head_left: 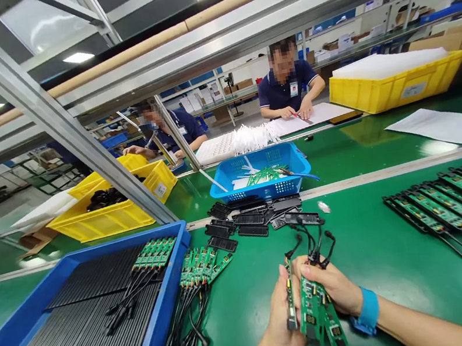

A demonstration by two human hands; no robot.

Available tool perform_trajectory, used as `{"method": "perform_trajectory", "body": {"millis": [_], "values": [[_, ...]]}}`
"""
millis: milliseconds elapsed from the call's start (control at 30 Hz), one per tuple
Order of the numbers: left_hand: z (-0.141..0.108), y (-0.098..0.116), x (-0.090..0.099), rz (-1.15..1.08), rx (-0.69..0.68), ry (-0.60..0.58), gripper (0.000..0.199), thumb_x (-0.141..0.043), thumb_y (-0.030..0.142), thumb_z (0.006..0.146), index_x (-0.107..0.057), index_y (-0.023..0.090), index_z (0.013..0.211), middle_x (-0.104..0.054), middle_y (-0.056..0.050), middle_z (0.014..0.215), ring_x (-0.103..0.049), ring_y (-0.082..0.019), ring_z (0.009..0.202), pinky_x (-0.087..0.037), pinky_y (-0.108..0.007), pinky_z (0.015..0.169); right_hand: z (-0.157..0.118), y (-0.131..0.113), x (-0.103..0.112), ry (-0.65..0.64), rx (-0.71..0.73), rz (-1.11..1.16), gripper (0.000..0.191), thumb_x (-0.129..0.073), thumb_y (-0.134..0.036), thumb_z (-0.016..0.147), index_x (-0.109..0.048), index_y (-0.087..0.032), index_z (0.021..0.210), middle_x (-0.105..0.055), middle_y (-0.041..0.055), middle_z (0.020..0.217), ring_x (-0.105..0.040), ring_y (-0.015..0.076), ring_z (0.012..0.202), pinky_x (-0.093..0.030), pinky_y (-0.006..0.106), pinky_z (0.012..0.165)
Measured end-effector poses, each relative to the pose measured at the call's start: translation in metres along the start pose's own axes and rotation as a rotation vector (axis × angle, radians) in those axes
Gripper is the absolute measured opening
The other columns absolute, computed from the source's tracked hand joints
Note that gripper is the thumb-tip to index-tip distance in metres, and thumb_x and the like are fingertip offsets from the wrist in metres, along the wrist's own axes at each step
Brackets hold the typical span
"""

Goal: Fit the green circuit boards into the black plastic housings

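Observation:
My left hand (281,312) holds one green circuit board (290,299) on edge, its fingers closed round it. Close beside it on the right, my right hand (331,283) grips several green boards (310,307) fanned downward, their black cables and plugs (313,242) rising above the fingers. Loose black plastic covers (251,218) lie on the green table beyond my hands. To the left, a pile of cabled boards (198,267) rests beside the blue tray. On the right stands a row of black housings with boards (452,198) in them, cables trailing toward me.
The blue tray (185,233) at left holds black strips and more boards. A blue basket (261,191) sits beyond the covers. Yellow bins (398,87) and white sheets (449,127) lie farther back. Two people work across the table; a metal post (93,143) slants at left.

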State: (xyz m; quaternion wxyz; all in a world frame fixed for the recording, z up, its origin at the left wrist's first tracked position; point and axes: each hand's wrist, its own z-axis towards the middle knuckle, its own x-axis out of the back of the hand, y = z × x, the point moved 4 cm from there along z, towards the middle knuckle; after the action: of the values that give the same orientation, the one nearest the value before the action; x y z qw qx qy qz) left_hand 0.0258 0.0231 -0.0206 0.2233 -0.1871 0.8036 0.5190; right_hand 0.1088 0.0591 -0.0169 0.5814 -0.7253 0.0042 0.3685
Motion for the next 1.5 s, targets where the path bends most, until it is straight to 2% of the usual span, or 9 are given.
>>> {"method": "perform_trajectory", "body": {"millis": [167, 333, 500, 600, 700, 833, 1167, 1400, 1500], "values": [[0.004, 0.009, 0.002, 0.672, -0.177, -0.175, 0.076, -0.029, 0.079, 0.077, -0.052, 0.015, 0.042, -0.042, 0.000, 0.035, -0.041, -0.010, 0.038, -0.032, -0.023, 0.044, -0.006, -0.003, 0.005, -0.044, 0.000, -0.033, 0.032, -0.069, -0.049, 0.073, -0.060, -0.020, 0.082, -0.059, -0.0003, 0.072, -0.056, 0.0155, 0.069, -0.045, 0.027, 0.066], [-0.013, 0.049, 0.008, 1.090, -0.384, -0.107, 0.048, -0.056, 0.054, 0.080, -0.054, 0.015, 0.051, -0.051, 0.001, 0.048, -0.045, -0.009, 0.045, -0.031, -0.022, 0.048, 0.000, -0.023, 0.007, -0.072, -0.030, -0.306, 0.020, -0.055, -0.038, 0.084, -0.059, -0.018, 0.090, -0.065, 0.0049, 0.095, -0.061, 0.0192, 0.087, -0.047, 0.032, 0.079], [-0.091, 0.098, 0.007, 1.403, -1.202, 0.230, 0.004, -0.059, 0.017, 0.080, -0.058, 0.016, 0.077, -0.057, -0.002, 0.069, -0.054, -0.014, 0.065, -0.041, -0.025, 0.057, 0.019, -0.053, -0.034, -0.428, 0.082, -1.402, 0.017, -0.044, -0.016, 0.082, -0.060, -0.016, 0.088, -0.069, 0.0046, 0.077, -0.064, 0.0175, 0.071, -0.048, 0.026, 0.065], [-0.139, 0.102, 0.008, 1.246, -1.747, 0.393, 0.004, -0.055, 0.013, 0.083, -0.059, 0.015, 0.084, -0.057, -0.003, 0.073, -0.056, -0.014, 0.068, -0.047, -0.026, 0.057, 0.042, -0.042, -0.079, -0.498, 0.227, -1.656, 0.018, -0.052, -0.009, 0.073, -0.063, -0.013, 0.087, -0.068, 0.0110, 0.080, -0.063, 0.0252, 0.077, -0.047, 0.033, 0.068], [-0.163, 0.101, 0.014, 1.163, -1.991, 0.547, 0.006, -0.054, 0.013, 0.084, -0.060, 0.015, 0.086, -0.057, -0.003, 0.078, -0.058, -0.015, 0.070, -0.051, -0.027, 0.057, 0.067, -0.012, -0.127, -0.583, 0.385, -1.786, 0.029, -0.064, -0.011, 0.070, -0.062, -0.011, 0.099, -0.065, 0.0177, 0.097, -0.056, 0.0319, 0.097, -0.043, 0.042, 0.083], [-0.161, 0.116, 0.032, 1.343, -1.767, 0.692, 0.017, -0.057, 0.007, 0.080, -0.060, 0.017, 0.094, -0.060, -0.004, 0.086, -0.060, -0.017, 0.079, -0.052, -0.030, 0.067, 0.082, 0.010, -0.150, -0.604, 0.521, -1.837, 0.083, -0.085, -0.022, 0.054, -0.047, -0.014, 0.127, -0.053, 0.0198, 0.122, -0.046, 0.0360, 0.111, -0.033, 0.051, 0.096], [-0.082, 0.121, 0.118, 1.909, -0.163, 0.794, 0.028, -0.058, 0.016, 0.080, -0.057, 0.015, 0.108, -0.066, -0.012, 0.106, -0.063, -0.028, 0.095, -0.048, -0.035, 0.078, 0.002, -0.010, -0.026, -0.435, 0.271, -1.609, 0.025, -0.054, -0.019, 0.083, -0.061, -0.019, 0.107, -0.061, 0.0089, 0.105, -0.058, 0.0228, 0.094, -0.047, 0.036, 0.083], [-0.086, 0.150, 0.084, 1.821, -0.227, 0.764, 0.027, -0.039, 0.020, 0.090, -0.063, 0.014, 0.101, -0.071, -0.013, 0.084, -0.067, -0.030, 0.082, -0.046, -0.035, 0.071, -0.018, -0.010, 0.004, -0.325, 0.082, -0.965, 0.025, -0.049, -0.036, 0.089, -0.068, -0.020, 0.095, -0.066, 0.0083, 0.094, -0.060, 0.0224, 0.090, -0.044, 0.038, 0.083], [-0.059, 0.140, 0.037, 1.586, -0.397, 0.411, 0.031, -0.041, 0.028, 0.091, -0.060, 0.018, 0.113, -0.071, -0.007, 0.088, -0.068, -0.022, 0.078, -0.048, -0.027, 0.067, -0.015, -0.004, 0.004, -0.261, -0.137, -0.401, 0.048, -0.051, -0.054, 0.086, -0.053, -0.024, 0.124, -0.062, 0.0092, 0.115, -0.057, 0.0235, 0.107, -0.039, 0.042, 0.096]]}}
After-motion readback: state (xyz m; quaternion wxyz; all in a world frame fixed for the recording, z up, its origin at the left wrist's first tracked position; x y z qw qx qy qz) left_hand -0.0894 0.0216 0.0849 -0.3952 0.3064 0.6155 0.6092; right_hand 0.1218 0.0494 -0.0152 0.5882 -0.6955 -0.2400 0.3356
